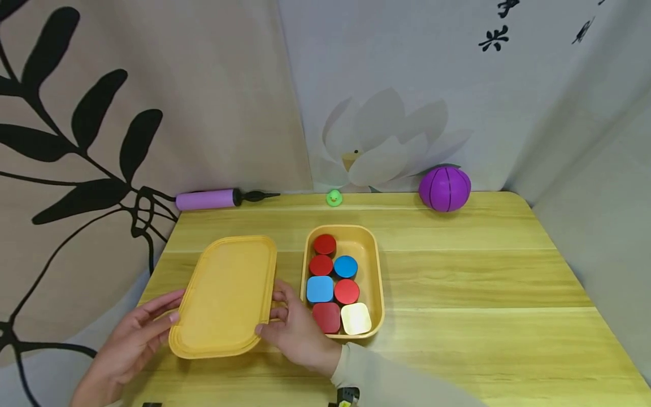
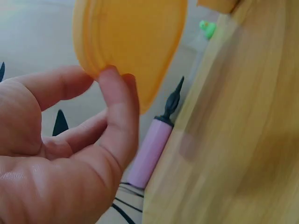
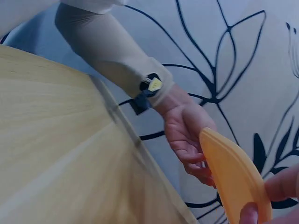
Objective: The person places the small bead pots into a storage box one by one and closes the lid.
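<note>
A yellow plastic lid (image 1: pixel 224 297) is held tilted above the left part of the table. My left hand (image 1: pixel 134 339) pinches its left edge; the left wrist view shows thumb and finger on the lid's rim (image 2: pixel 131 42). On the opposite side, my right hand (image 1: pixel 300 333) grips the lid's right edge between thumb and fingers. Just right of that hand stands an open yellow box (image 1: pixel 379 277). Inside lie round red blocks (image 1: pixel 347 291), a round blue block (image 1: pixel 346 266), a square blue block (image 1: pixel 320 289), a square red block (image 1: pixel 326 317) and a pale yellow square block (image 1: pixel 356 319).
Along the wooden table's (image 1: pixel 473 316) back edge are a purple hand pump (image 1: pixel 208 200) with a black nozzle, a small green duck (image 1: pixel 334 198) and a purple segmented ball (image 1: pixel 445 189). A patterned curtain (image 1: pixel 229 102) hangs behind the table.
</note>
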Demonstrator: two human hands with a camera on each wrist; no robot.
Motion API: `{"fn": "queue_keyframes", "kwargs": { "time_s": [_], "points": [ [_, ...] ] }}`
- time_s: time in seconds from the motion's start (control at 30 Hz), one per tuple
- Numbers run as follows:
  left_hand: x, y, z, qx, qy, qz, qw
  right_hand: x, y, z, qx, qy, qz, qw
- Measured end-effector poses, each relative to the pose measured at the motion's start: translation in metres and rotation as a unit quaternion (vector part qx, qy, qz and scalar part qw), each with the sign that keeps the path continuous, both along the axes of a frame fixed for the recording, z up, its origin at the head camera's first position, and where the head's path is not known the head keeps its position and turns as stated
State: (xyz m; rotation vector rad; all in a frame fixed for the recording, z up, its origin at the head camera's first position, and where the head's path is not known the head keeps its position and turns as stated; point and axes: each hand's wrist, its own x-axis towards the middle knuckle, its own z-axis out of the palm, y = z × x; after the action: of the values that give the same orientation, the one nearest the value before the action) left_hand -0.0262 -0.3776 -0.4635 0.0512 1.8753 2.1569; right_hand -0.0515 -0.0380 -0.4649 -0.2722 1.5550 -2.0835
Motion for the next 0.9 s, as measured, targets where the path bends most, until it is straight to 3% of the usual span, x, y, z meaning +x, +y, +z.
{"fn": "queue_keyframes", "kwargs": {
  "time_s": [0.13,0.33,0.47,0.73,0.9],
  "points": [
    [-0.002,0.006,0.004,0.038,0.016,-0.037,0.9985,-0.005,0.010,0.007,-0.004,-0.018,-0.013,0.9998],
    [-0.006,0.020,0.010,0.043,0.017,-0.089,0.9950,-0.012,0.027,0.015,-0.005,-0.029,-0.007,0.9996],
    [-0.008,0.030,0.012,0.052,0.020,-0.098,0.9936,-0.020,0.039,0.021,0.013,-0.043,-0.009,0.9990],
    [-0.015,0.049,0.014,0.075,0.052,-0.127,0.9877,-0.045,0.062,0.031,0.033,-0.034,-0.006,0.9989],
    [-0.020,0.062,0.015,0.091,0.044,-0.143,0.9845,-0.061,0.079,0.038,0.041,-0.026,-0.009,0.9988]
  ]
}}
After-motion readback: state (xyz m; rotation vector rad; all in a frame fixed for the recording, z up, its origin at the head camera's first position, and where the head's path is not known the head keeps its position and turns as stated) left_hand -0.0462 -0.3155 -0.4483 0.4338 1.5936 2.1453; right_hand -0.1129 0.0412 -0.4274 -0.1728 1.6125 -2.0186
